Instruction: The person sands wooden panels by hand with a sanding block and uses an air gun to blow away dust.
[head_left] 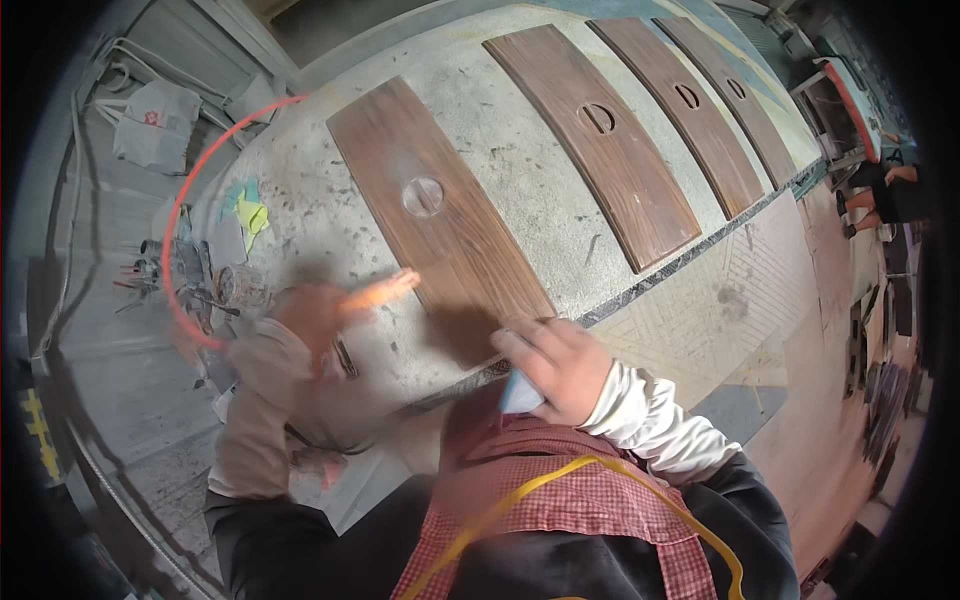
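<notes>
Step in hand, as I judge it: surface cleaning of the panel [450, 240], which lies flat at frame centre, its near end at the table [480, 130] edge. My left hand [305, 320], blurred, appears curled around an orange tool [380, 291] directed at the panel; the exact grip cannot be told. My right hand [562, 375] is at the panel's near end, fingers bent, a blue pad [523, 393] held beneath them. The next move probably calls for a pass along the grain, pad kept flat. Three other panels [627, 175] lie at upper right. Caution: the red hose [172, 220] loops at left, near the jar [240, 287] and yellow cloth [250, 213]; it could snag.
</notes>
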